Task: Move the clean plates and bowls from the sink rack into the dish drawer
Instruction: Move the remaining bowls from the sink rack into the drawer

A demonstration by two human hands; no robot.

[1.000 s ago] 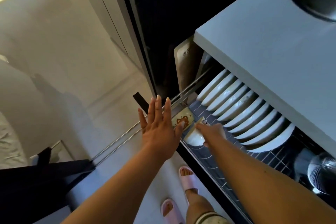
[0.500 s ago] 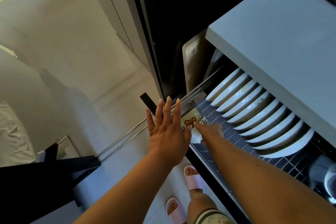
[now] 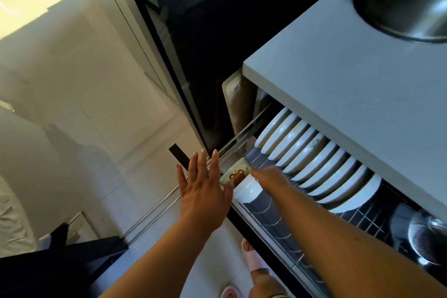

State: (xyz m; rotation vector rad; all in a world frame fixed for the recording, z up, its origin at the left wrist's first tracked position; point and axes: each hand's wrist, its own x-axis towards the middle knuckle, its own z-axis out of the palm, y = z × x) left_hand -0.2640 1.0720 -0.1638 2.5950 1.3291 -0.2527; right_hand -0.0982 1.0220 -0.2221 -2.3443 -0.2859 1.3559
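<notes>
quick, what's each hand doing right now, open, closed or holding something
Left hand: open, fingers straight and spread, holding nothing.
Right hand: on the white bowl in the dish drawer; the grip itself cannot be told.

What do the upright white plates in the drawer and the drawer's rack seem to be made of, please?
The upright white plates look like glazed ceramic: smooth, glossy, with bright highlights on their rims. The thin grid rack beneath them looks like polished metal wire, since its slender bars glint silver; whether it is steel or chrome-plated cannot be told.
</notes>
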